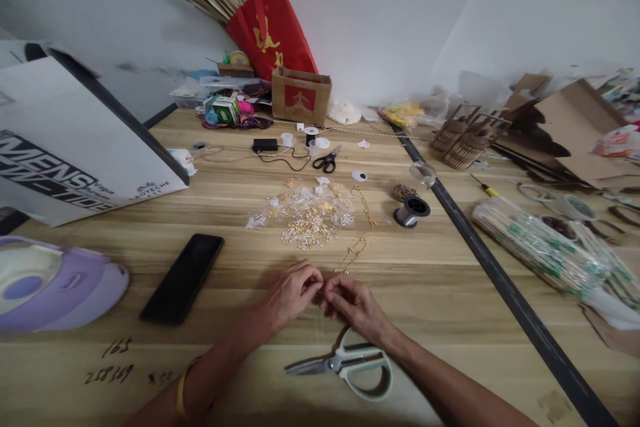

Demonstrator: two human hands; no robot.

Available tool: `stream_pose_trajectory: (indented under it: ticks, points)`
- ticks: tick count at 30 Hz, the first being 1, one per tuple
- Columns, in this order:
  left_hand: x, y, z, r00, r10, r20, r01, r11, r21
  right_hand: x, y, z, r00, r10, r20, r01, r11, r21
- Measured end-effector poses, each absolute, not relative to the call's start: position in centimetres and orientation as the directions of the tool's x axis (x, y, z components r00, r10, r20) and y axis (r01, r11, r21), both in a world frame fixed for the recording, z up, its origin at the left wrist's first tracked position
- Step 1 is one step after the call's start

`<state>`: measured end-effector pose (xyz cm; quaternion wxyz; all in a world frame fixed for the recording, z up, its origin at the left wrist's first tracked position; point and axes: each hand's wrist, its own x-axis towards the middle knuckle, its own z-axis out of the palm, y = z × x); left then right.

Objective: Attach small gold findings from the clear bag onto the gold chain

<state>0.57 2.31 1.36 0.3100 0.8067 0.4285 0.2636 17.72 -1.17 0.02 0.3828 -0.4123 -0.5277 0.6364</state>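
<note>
My left hand (295, 288) is closed in a pinch of thumb and forefinger; what lies between them is too small to make out. Close beside it, my right hand (356, 305) has its fingers curled together. A thin gold chain with small beads (357, 250) lies on the table, its near end running to the right fingertips. Faint pale thread (318, 328) seems to hang below the hands. Grey-handled scissors (350, 367) lie just under my right wrist. Beyond the hands sits a pile of loose gold and clear beads (309, 230) with small plastic bags (300, 200).
Left stand a black phone (183, 279), a purple visor (75, 290) and a white box (75, 147). Right of the beads are a wire spool (411, 211), a gold chain (367, 207) and a tipped clear jar (423, 175). Black scissors (327, 160) lie farther back; wrapped sticks (540, 247) lie right.
</note>
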Motion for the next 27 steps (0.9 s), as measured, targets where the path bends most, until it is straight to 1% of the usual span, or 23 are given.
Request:
stream_pose_trajectory:
  ticks: [6, 9, 11, 14, 17, 23, 27]
  points:
    - [0.42, 2.2, 1.12, 0.506, 0.846, 0.168, 0.519, -0.454, 0.724, 17.89, -1.02, -0.48, -0.364, 0.925, -0.112, -0.038, -0.135, -0.99]
    - [0.47, 2.08, 1.13, 0.491, 0.852, 0.18, 0.488, -0.441, 0.753, 17.91, -0.98, -0.69, -0.36, 0.926, -0.116, -0.041, -0.14, -0.989]
    - [0.57, 2.03, 1.16, 0.453, 0.876, 0.167, 0.463, -0.391, 0.796, 17.87, -0.98, -0.68, -0.349, 0.928, -0.126, -0.045, -0.151, -0.988]
    - [0.73, 2.1, 1.13, 0.39, 0.915, 0.103, 0.418, -0.276, 0.866, 17.83, -1.0, -0.56, -0.339, 0.931, -0.135, -0.052, -0.162, -0.985]
    - [0.81, 2.33, 1.0, 0.384, 0.921, 0.068, 0.362, -0.218, 0.906, 17.87, -1.01, -0.43, -0.323, 0.938, -0.121, -0.063, -0.149, -0.987]
    - [0.7, 2.52, 1.07, 0.442, 0.886, 0.141, 0.349, -0.314, 0.883, 17.93, -1.04, -0.42, -0.32, 0.943, -0.091, -0.084, -0.124, -0.989]
    - [0.63, 2.45, 1.19, 0.429, 0.892, 0.141, 0.376, -0.318, 0.87, 17.9, -1.05, -0.42, -0.307, 0.946, -0.106, -0.072, -0.134, -0.988]
